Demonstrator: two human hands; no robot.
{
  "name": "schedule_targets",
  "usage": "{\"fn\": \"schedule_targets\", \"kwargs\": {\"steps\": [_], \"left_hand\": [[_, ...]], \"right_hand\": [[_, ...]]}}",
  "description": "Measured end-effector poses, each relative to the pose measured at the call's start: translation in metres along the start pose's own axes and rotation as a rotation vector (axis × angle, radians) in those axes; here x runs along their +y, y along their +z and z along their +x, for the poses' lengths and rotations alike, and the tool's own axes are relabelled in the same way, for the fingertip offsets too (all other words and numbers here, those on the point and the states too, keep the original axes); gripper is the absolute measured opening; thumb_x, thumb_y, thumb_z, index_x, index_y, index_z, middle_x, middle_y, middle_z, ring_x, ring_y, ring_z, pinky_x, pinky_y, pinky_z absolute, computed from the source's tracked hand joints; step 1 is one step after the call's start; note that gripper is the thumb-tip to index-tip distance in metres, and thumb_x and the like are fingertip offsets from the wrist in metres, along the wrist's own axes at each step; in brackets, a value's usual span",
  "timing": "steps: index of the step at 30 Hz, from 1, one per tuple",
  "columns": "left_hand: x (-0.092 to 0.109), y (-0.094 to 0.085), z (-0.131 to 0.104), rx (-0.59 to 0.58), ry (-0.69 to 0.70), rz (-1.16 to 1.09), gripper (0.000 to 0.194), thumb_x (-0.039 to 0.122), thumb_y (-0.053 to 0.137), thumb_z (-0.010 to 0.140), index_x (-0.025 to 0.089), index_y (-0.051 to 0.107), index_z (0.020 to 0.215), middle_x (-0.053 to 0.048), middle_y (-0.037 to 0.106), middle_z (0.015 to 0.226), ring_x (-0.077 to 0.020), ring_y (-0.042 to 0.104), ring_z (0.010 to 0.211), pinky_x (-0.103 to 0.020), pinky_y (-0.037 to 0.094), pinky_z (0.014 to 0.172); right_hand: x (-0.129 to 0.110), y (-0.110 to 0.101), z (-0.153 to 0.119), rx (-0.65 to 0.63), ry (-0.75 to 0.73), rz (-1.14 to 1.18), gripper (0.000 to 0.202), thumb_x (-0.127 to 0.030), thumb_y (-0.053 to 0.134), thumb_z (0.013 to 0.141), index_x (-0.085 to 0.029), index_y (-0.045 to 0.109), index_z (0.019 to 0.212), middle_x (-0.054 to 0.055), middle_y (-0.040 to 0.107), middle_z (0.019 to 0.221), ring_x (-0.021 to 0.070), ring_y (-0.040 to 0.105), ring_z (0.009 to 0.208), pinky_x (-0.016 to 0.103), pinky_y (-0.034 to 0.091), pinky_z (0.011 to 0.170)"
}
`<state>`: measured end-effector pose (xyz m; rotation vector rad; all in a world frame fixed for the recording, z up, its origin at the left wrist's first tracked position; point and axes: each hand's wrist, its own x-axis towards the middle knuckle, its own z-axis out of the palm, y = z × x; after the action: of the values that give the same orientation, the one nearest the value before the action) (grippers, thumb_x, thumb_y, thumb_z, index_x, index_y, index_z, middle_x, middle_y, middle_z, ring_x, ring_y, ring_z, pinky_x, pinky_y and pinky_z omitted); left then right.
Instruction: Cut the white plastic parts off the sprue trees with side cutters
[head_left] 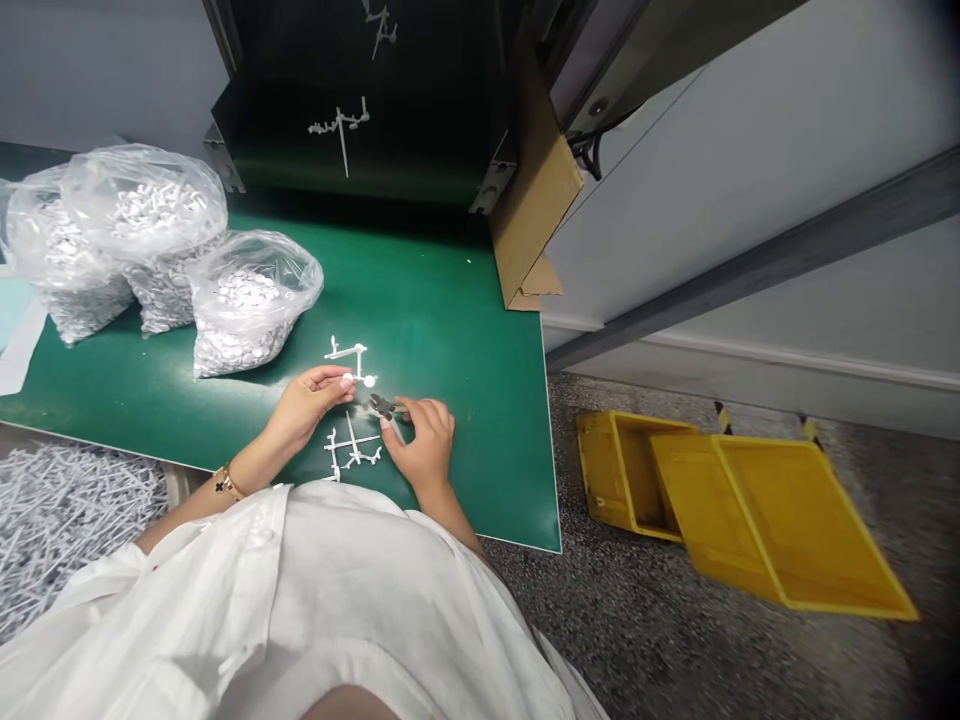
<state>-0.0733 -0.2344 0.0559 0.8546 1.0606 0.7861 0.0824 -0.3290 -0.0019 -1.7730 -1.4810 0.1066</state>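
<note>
Fingers (330,376) of the left hand (303,404) pinch a branched white plastic sprue (359,361) by one end over the green counter (491,400); the right hand (426,440) grips side cutters (382,405), their jaws near that sprue. Another sprue (354,442) lies on the counter between the hands.

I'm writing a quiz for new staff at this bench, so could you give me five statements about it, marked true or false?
1. The right hand holds cutters. True.
2. The left hand is empty. False: it pinches a white piece.
3. Bags of small white parts stand on the green table. True.
4. The yellow bins are on the table. False: they are off it, to its right.
5. There is a bracelet on the left wrist. True.
</note>
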Motion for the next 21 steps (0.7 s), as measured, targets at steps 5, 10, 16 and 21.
{"fn": "schedule_targets", "kwargs": {"steps": [5,10,16,21], "left_hand": [[-0.009,0.004,-0.005,-0.013,-0.02,0.013,0.034,0.033,0.084,0.055,0.014,0.069,0.079,-0.003,0.07,0.079,-0.0117,0.063,0.07,-0.025,0.051,0.075],[-0.014,0.006,-0.007,-0.035,-0.06,0.045,0.036,0.039,0.084,0.053,0.015,0.068,0.075,-0.002,0.069,0.075,-0.011,0.061,0.066,-0.024,0.049,0.071],[-0.018,0.003,-0.006,-0.039,-0.017,0.141,0.033,0.041,0.082,0.056,0.016,0.071,0.075,-0.003,0.069,0.076,-0.0125,0.059,0.067,-0.025,0.046,0.07],[-0.017,0.001,-0.007,-0.049,0.0,0.188,0.029,0.041,0.08,0.06,0.018,0.072,0.075,-0.002,0.07,0.076,-0.0136,0.059,0.071,-0.025,0.045,0.072]], "right_hand": [[0.0,0.0,0.001,-0.02,-0.017,0.007,0.024,-0.036,0.058,0.08,-0.02,0.066,0.097,0.003,0.062,0.077,0.0201,0.054,0.088,0.033,0.036,0.08],[0.0,0.0,0.001,-0.037,-0.012,0.011,0.024,-0.037,0.058,0.081,-0.021,0.066,0.097,0.002,0.062,0.075,0.019,0.054,0.086,0.032,0.035,0.079],[0.0,-0.001,0.001,-0.043,-0.015,0.033,0.024,-0.038,0.058,0.081,-0.021,0.067,0.096,0.001,0.062,0.073,0.0181,0.054,0.083,0.031,0.034,0.078],[0.002,-0.001,0.001,-0.041,-0.044,0.034,0.023,-0.037,0.058,0.082,-0.021,0.068,0.095,0.001,0.061,0.071,0.0174,0.053,0.081,0.031,0.034,0.078]]}}
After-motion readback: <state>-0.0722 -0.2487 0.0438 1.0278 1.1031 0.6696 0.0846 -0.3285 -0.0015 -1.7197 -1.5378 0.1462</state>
